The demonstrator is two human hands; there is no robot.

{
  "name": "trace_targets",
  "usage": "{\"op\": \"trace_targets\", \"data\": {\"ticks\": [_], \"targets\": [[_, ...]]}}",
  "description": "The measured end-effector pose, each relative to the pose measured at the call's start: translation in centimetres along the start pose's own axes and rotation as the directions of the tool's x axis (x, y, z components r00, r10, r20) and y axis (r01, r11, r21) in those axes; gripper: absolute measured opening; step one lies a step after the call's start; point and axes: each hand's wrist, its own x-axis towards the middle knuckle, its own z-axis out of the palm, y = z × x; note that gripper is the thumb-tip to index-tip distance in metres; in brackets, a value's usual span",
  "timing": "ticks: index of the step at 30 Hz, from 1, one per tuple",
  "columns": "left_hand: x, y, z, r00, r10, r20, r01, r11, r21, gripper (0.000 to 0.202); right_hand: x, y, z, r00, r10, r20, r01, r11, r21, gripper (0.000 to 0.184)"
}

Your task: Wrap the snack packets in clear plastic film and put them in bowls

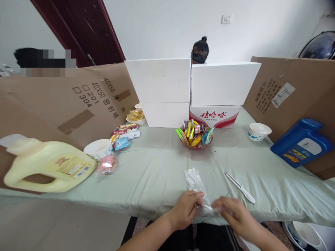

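Note:
At the table's front edge lies a long, crinkled clear plastic wrapper [195, 179]. My left hand [186, 209] is closed on its near part, thumb and fingers pinched together. Just to the right, my right hand [232, 213] is blurred by motion, its fingers closed at the near end of the same plastic. A slim white and grey tool [239, 187] with a narrow tip lies beyond my right hand; its kind is unclear. Farther back, a reddish-brown bowl [195, 145] is full of small wrapped snacks [195, 130].
White boxes [164, 82] and cardboard panels [94, 101] wall the table. On the left are a yellow jug [62, 167], a white bowl [98, 148] and snack packets [122, 142]. A blue bottle [300, 143] and small bowl [259, 131] stand right. Two people are behind the panels.

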Motion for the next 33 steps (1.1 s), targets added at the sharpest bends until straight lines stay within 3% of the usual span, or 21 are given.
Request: {"op": "trace_targets", "data": {"ticks": [4, 7, 10, 15, 20, 25, 29, 33], "targets": [[-1.4, -0.3, 0.0, 0.993, -0.091, -0.071, 0.079, 0.983, -0.165, 0.069, 7.3, 2.8, 1.1, 0.986, 0.168, -0.014, -0.166, 0.981, 0.104, 0.025], [-2.1, -0.7, 0.4, 0.986, -0.094, -0.135, 0.07, 0.982, -0.176, 0.078, 12.3, 4.7, 2.8, 0.983, 0.183, 0.002, -0.183, 0.983, 0.028, 0.023], [-2.2, -0.9, 0.3, 0.982, -0.076, -0.172, 0.057, 0.992, -0.115, 0.074, 14.8, 5.3, 4.6, 0.985, 0.169, -0.017, -0.17, 0.984, -0.059, 0.02], [-1.6, -0.5, 0.1, 0.993, -0.002, -0.115, 0.006, 0.999, 0.035, 0.028, 14.6, 5.2, 6.8, 0.984, 0.14, -0.114, -0.167, 0.945, -0.28, 0.02], [-1.7, 0.3, 0.6, 0.992, 0.036, -0.118, -0.013, 0.983, 0.183, 0.027, 13.6, 5.2, 8.2, 0.983, 0.074, -0.168, -0.144, 0.881, -0.451, 0.03], [-1.3, 0.3, -0.7, 0.939, 0.012, -0.344, 0.124, 0.921, 0.37, 0.02, 13.6, 4.9, 8.8, 0.984, -0.006, -0.179, -0.099, 0.813, -0.574, 0.027], [0.0, -1.2, -1.8, 0.948, -0.043, -0.314, 0.183, 0.883, 0.432, 0.015, 13.7, 4.7, 8.7, 0.981, -0.051, -0.19, -0.084, 0.763, -0.64, 0.018], [0.4, -2.5, -1.7, 0.941, -0.155, -0.3, 0.291, 0.821, 0.491, 0.005, 13.7, 5.0, 6.6, 0.964, -0.042, -0.264, -0.155, 0.717, -0.68, 0.014]]}}
